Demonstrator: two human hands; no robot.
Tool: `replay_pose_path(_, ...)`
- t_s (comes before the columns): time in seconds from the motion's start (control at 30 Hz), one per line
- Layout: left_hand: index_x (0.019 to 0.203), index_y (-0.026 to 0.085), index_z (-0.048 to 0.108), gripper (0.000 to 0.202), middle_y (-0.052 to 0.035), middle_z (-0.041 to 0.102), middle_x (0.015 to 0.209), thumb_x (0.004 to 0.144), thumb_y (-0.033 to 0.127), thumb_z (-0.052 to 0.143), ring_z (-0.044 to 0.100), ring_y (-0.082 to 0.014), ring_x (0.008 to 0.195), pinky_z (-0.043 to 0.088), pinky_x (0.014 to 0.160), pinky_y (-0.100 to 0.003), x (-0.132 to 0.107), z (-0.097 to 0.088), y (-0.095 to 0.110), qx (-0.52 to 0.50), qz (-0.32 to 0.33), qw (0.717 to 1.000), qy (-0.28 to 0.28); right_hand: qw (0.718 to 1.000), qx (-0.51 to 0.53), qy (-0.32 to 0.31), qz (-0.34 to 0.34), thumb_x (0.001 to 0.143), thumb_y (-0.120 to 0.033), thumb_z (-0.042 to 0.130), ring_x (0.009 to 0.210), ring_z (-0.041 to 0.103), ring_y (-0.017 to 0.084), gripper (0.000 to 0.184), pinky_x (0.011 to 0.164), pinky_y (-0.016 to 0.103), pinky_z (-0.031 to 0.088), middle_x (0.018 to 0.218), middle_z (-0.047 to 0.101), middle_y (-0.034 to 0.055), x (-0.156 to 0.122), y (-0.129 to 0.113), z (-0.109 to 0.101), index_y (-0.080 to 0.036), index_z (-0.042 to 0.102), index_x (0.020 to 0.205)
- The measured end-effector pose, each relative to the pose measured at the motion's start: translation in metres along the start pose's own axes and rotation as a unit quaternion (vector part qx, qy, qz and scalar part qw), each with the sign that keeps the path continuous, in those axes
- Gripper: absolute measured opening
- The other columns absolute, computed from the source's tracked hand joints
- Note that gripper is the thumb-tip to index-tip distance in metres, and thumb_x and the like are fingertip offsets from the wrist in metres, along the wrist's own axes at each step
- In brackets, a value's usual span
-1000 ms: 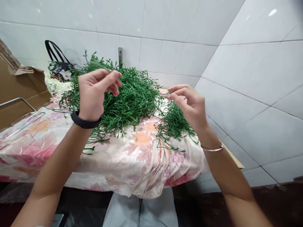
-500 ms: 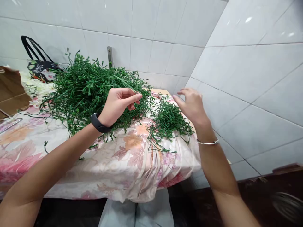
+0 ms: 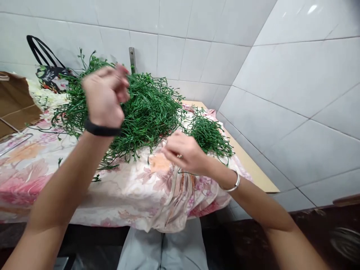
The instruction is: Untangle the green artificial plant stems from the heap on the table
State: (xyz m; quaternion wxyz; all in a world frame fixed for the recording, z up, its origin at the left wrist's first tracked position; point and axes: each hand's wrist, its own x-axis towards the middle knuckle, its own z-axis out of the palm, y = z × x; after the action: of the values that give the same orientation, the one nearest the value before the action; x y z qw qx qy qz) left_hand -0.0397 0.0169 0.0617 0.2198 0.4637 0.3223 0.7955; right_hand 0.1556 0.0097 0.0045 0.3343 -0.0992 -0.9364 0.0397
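Note:
A large heap of green artificial stems [image 3: 154, 108] with small budded tips lies on the flowered cloth [image 3: 126, 195]. My left hand [image 3: 105, 95], with a black band at the wrist, is raised over the heap's left part; motion smears its curled fingers, so a hold cannot be made out. Lower and to the right, my right hand [image 3: 185, 152] hovers over the cloth, fingers curled together in a pinch. Whatever may be in it is hidden. Just behind it is a smaller pile of green stems [image 3: 208, 133].
White artificial flowers [image 3: 53, 100] and a brown cardboard piece [image 3: 17, 101] are at the left, before a floral bag [image 3: 53, 77] with black handles. A metal rod [image 3: 17, 144] lies near the left edge. Tiled walls [image 3: 191, 60] close off the back and right.
My left hand has moved up and left across the large heap. My right hand has come down and left from beside the small pile, its fingers now curled in. The view has shifted slightly.

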Motion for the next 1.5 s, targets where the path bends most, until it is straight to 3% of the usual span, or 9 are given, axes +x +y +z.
replay_pose_path(0.07, 0.058, 0.014, 0.056, 0.021, 0.0086, 0.042, 0.04, 0.077, 0.02, 0.063, 0.028, -0.0007, 0.031, 0.011, 0.032, -0.024, 0.02, -0.017, 0.011, -0.001, 0.058, 0.997, 0.044, 0.999, -0.024, -0.026, -0.04, 0.088, -0.022, 0.042, 0.055, 0.035, 0.009, 0.027, 0.067, 0.028, 0.036, 0.057, 0.043, -0.0026, 0.0, -0.003, 0.006, -0.019, 0.044, 0.062)
replay_pose_path(0.23, 0.062, 0.012, 0.062, 0.018, 0.0047, 0.052, 0.048, 0.073, 0.025, 0.068, 0.039, -0.0026, 0.036, 0.016, 0.031, -0.023, 0.024, -0.036, 0.021, 0.003, 0.133, 0.989, -0.058, 0.992, -0.067, 0.067, 0.082, 0.089, -0.028, 0.04, 0.055, 0.04, 0.009, 0.03, 0.064, 0.028, 0.035, 0.057, 0.046, -0.0011, 0.004, 0.016, -0.02, -0.018, 0.045, 0.062)
replay_pose_path(0.5, 0.061, 0.01, 0.061, 0.023, -0.0038, 0.052, 0.052, 0.08, 0.018, 0.051, 0.044, -0.01, 0.036, 0.024, 0.03, -0.024, 0.011, -0.027, 0.016, -0.107, 0.056, 0.959, -0.255, 0.897, -0.272, 0.074, 0.341, 0.08, -0.026, 0.045, 0.045, 0.028, 0.009, 0.036, 0.05, 0.028, 0.023, 0.045, 0.031, -0.0024, -0.018, 0.063, -0.088, -0.019, 0.032, 0.048)
replay_pose_path(0.73, 0.047, 0.014, 0.047, 0.03, 0.0005, 0.032, 0.04, 0.076, 0.02, 0.041, 0.036, -0.0093, 0.033, 0.024, 0.029, -0.024, 0.008, -0.03, 0.041, -0.163, 0.034, 0.927, -0.335, 0.85, -0.324, 0.029, 0.414, 0.076, -0.031, 0.048, 0.051, 0.039, 0.012, 0.028, 0.052, 0.028, 0.026, 0.053, 0.048, 0.0031, -0.029, 0.085, -0.093, -0.019, 0.045, 0.051)
replay_pose_path(0.9, 0.043, 0.014, 0.039, 0.032, 0.0008, 0.029, 0.037, 0.072, 0.024, 0.047, 0.036, -0.0085, 0.034, 0.026, 0.03, -0.023, 0.005, -0.028, 0.037, -0.218, 0.026, 0.889, -0.402, 0.838, -0.355, 0.116, 0.398, 0.078, -0.038, 0.05, 0.065, 0.053, 0.017, 0.028, 0.064, 0.032, 0.038, 0.073, 0.059, 0.0095, -0.031, 0.099, -0.089, -0.015, 0.061, 0.066)
replay_pose_path(1.1, 0.042, 0.017, 0.029, 0.035, 0.0008, 0.027, 0.038, 0.073, 0.024, 0.043, 0.034, -0.0077, 0.034, 0.029, 0.032, -0.023, -0.007, -0.019, 0.027, -0.143, -0.031, 0.924, -0.353, 0.878, -0.225, 0.196, 0.374, 0.076, -0.035, 0.054, 0.065, 0.056, 0.016, 0.023, 0.065, 0.032, 0.044, 0.069, 0.062, 0.0075, -0.03, 0.105, -0.084, -0.015, 0.063, 0.068)
replay_pose_path(1.2, 0.043, 0.018, 0.027, 0.038, 0.0017, 0.027, 0.039, 0.077, 0.028, 0.04, 0.035, -0.0076, 0.034, 0.031, 0.033, -0.023, -0.015, -0.013, 0.018, -0.084, -0.053, 0.938, -0.331, 0.91, -0.06, 0.213, 0.35, 0.077, -0.038, 0.056, 0.064, 0.057, 0.013, 0.026, 0.065, 0.029, 0.045, 0.069, 0.063, 0.006, -0.025, 0.098, -0.08, -0.015, 0.064, 0.07)
replay_pose_path(1.37, 0.045, 0.016, 0.034, 0.027, 0.0013, 0.034, 0.043, 0.069, 0.018, 0.046, 0.04, -0.0082, 0.039, 0.029, 0.04, -0.024, -0.028, -0.007, 0.004, -0.134, -0.112, 0.88, -0.442, 0.923, 0.235, 0.124, 0.277, 0.08, -0.051, 0.05, 0.064, 0.059, 0.011, 0.039, 0.067, 0.027, 0.048, 0.071, 0.063, 0.0043, -0.018, 0.079, -0.066, -0.015, 0.066, 0.075)
replay_pose_path(1.5, 0.044, 0.016, 0.037, 0.027, 0.0007, 0.036, 0.042, 0.07, 0.014, 0.046, 0.043, -0.0102, 0.041, 0.03, 0.044, -0.026, -0.033, -0.006, 0.003, -0.061, -0.112, 0.88, -0.457, 0.902, 0.362, 0.029, 0.232, 0.075, -0.066, 0.04, 0.067, 0.06, 0.013, 0.057, 0.07, 0.029, 0.048, 0.071, 0.063, 0.0052, -0.015, 0.069, -0.054, -0.015, 0.066, 0.075)
